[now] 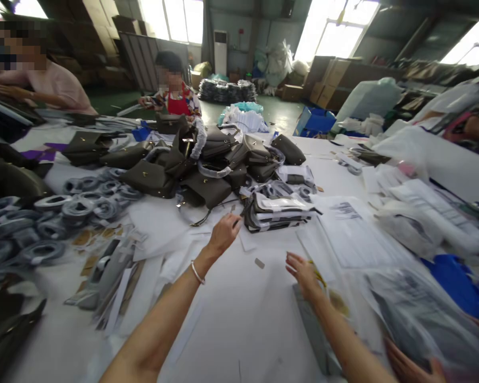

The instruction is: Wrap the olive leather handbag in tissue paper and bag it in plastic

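My left hand (223, 234), with a white bracelet at the wrist, reaches over the white table (231, 319). Its fingers are pressed together, and whatever they may hold cannot be made out. Just beyond the fingertips is a small grey tag (233, 208). A dark olive handbag partly wrapped in white sheet and clear plastic (281, 210) lies right of that hand. My right hand (304, 274) is above the table with its fingers apart, beside a grey flat piece (313, 330). Another small grey tag (259, 263) lies between my hands.
Several olive handbags (207, 186) are heaped at the back. Wrapped strap coils (80, 207) cover the left side. Clear plastic bags (351, 229) lie at right. Another person's hand (407, 361) is at a plastic-covered item, lower right. Two people (179, 101) (64, 85) work across the table.
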